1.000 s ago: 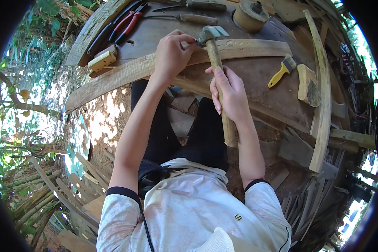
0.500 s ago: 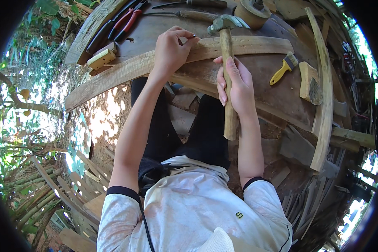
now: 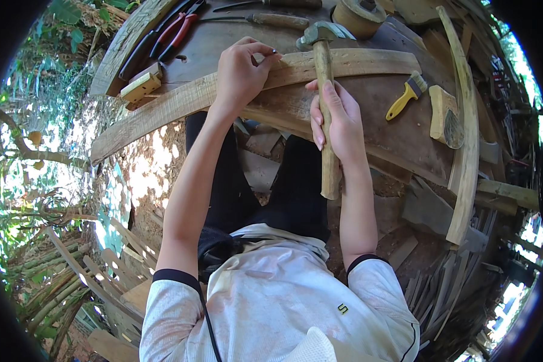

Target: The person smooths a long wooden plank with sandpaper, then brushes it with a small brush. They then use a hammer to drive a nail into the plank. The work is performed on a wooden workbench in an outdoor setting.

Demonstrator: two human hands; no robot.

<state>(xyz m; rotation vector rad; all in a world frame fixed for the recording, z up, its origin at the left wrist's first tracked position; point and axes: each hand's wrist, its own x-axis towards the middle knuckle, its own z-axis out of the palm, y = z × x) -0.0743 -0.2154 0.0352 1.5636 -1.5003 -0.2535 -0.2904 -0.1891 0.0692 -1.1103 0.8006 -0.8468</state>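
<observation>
My left hand (image 3: 238,73) is pinched closed above a long, curved wooden board (image 3: 181,99). A tiny dark tip, which looks like the head of a nail (image 3: 276,52), shows at its fingertips; the rest is hidden. Wrapped around the wooden handle of a claw hammer (image 3: 324,78) is my right hand (image 3: 342,123). The hammer's metal head points away from me, over the board's far edge. The board bows across the near side of a brown work surface (image 3: 374,102), its left end reaching past the edge.
Red-handled pliers (image 3: 176,37), a wooden-handled tool (image 3: 277,21) and a round wooden piece (image 3: 359,18) lie at the back. A small wood block (image 3: 142,87) sits left. To the right are a yellow brush (image 3: 406,98), another block (image 3: 443,114) and a long curved strip (image 3: 466,133).
The view has shifted very slightly, so the things on the work surface sit a little further left. Both hands keep the same pose and grip.
</observation>
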